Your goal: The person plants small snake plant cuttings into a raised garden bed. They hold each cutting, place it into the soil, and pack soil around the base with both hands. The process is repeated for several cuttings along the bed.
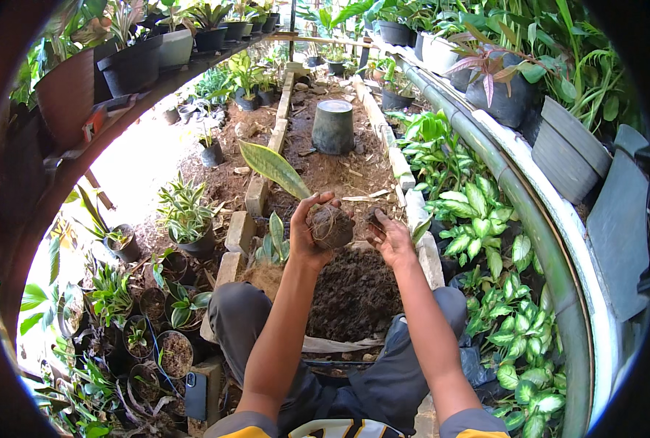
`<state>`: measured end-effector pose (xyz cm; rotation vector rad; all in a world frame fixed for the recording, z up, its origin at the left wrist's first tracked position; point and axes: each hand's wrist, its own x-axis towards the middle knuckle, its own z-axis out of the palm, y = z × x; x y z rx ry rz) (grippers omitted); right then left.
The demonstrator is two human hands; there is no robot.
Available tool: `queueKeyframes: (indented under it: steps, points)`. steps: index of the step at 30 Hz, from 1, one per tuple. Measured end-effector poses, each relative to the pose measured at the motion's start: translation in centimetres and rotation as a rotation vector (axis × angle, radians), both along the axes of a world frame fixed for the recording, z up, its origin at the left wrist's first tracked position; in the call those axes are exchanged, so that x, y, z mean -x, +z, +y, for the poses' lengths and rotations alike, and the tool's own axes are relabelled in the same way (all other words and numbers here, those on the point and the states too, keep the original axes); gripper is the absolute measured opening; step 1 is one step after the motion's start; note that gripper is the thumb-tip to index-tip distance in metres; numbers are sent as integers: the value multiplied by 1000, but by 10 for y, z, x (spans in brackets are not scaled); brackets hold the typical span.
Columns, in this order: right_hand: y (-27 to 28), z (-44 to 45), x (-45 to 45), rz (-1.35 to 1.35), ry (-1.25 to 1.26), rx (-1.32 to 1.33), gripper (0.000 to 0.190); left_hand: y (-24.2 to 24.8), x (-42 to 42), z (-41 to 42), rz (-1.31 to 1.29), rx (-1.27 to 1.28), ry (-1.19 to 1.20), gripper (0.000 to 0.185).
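Observation:
My left hand (313,232) holds the root ball (331,225) of a snake plant, a round clump of soil wrapped in fine roots. Its broad mottled leaf (274,167) points up and to the left. Just to the right, apart from the root ball, my right hand (393,238) pinches a small dark clod of soil (376,215) between its fingers. Below both hands, between my knees, lies a heap of dark loose soil (352,295). A smaller snake plant (275,241) stands left of my left forearm, beside some brown fibrous material (260,278).
An upturned black pot (333,128) stands on the dirt ahead, between rows of bricks (257,194). Potted plants crowd the left, with a phone (196,395) near a brick. Leafy plants (475,202) and a curved bamboo pole (513,189) line the right. A shelf (138,107) holds pots at upper left.

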<state>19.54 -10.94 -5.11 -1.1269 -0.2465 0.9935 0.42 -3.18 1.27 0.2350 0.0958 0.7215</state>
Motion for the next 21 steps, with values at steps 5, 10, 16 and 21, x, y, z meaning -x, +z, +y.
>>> queueKeyframes:
  steps: [5,10,16,21]
  points:
    - [-3,-19,-2,47,-93,-92,18,-6,-8,6,94,43,84,39]
    - [-11,-22,6,92,-129,-189,26,-17,-14,5,267,70,237,47]
    - [6,-20,14,123,-169,-242,17,-23,-27,9,292,133,288,44]
    - [6,-15,20,77,-140,-267,16,-22,-32,4,199,197,156,50]
